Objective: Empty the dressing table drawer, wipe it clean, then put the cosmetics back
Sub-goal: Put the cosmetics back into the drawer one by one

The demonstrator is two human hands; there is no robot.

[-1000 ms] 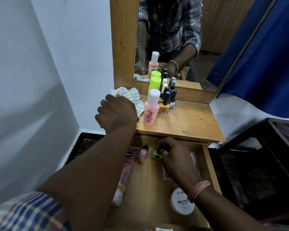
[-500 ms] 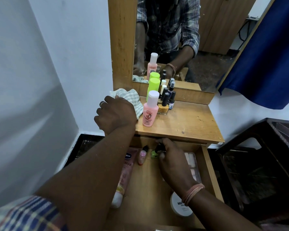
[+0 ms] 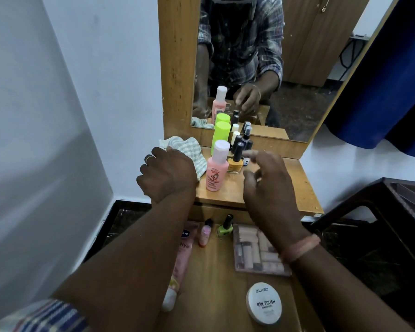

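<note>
The dressing table drawer [image 3: 216,283] is pulled open below me. In it lie a pink tube [image 3: 183,257], a small pink bottle [image 3: 205,233], a green nail polish [image 3: 225,227], a clear box of small pieces [image 3: 254,248] and a white round nail polish tub [image 3: 265,303]. On the table top [image 3: 295,185] stand a pink bottle [image 3: 215,174], a green bottle [image 3: 221,136], a yellow nail polish [image 3: 235,162] and several dark-capped little bottles [image 3: 242,143]. My left hand [image 3: 168,174] grips a checked cloth [image 3: 192,149] at the top's left end. My right hand [image 3: 268,188] hovers over the top near the little bottles, fingers loose, holding nothing.
A mirror [image 3: 297,68] in a wooden frame rises behind the table top. A white wall closes the left side. A dark stool [image 3: 393,226] stands at the right, and a blue curtain [image 3: 398,87] hangs above it.
My right hand let go of the green nail polish in the drawer and rose up over the table top. The left hand stayed on the cloth.
</note>
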